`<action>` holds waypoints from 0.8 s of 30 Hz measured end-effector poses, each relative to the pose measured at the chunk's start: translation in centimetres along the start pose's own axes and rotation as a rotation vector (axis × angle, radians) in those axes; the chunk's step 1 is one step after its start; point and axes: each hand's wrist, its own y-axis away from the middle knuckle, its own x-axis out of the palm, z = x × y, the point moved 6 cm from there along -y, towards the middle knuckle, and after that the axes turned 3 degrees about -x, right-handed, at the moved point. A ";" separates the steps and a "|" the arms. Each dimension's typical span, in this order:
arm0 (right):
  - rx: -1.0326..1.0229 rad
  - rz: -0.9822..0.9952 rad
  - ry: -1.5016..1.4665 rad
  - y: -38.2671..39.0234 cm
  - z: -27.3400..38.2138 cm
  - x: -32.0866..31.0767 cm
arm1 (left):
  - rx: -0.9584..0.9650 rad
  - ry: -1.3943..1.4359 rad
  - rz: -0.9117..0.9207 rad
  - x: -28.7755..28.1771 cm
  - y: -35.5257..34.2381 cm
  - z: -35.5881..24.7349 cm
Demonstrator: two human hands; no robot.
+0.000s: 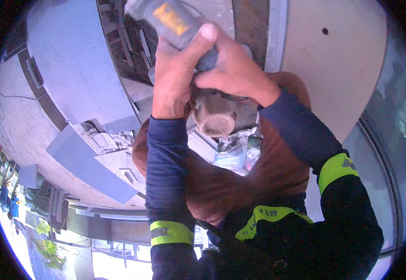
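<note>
Both hands are raised together at the top middle, closed around a grey, dusty tool body (191, 11) with a yellow label; it is slightly blurred and looks like a hand-held power tool, though its exact kind is unclear. My left hand (172, 77) grips it from the left, and a thumb lies along its side. My right hand (240, 70) wraps it from the right, close against the left one. Below the hands, between my knees, is a round, dusty brown cup-like thing (216, 120). The fingers hide part of the tool.
My brown-trousered legs (277, 154) are bent beneath my arms. Crumpled plastic packaging (233, 156) lies between them. A large pale panel (333, 60) stands at right; a grey-blue slab (72, 56) is at left. Several offcuts (91, 158) and narrow strips (123, 37) lie about.
</note>
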 end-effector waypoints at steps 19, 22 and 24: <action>0.456 0.741 0.838 16.1 -11.1 11.5 | -0.057 0.330 -0.411 -12.1 18.8 5.7; 0.564 0.783 0.824 18.9 -16.8 13.4 | -0.088 0.229 -0.344 -14.8 20.1 7.6; 0.594 0.700 0.861 21.6 -23.3 14.4 | -0.099 0.153 -0.330 -16.5 20.9 7.5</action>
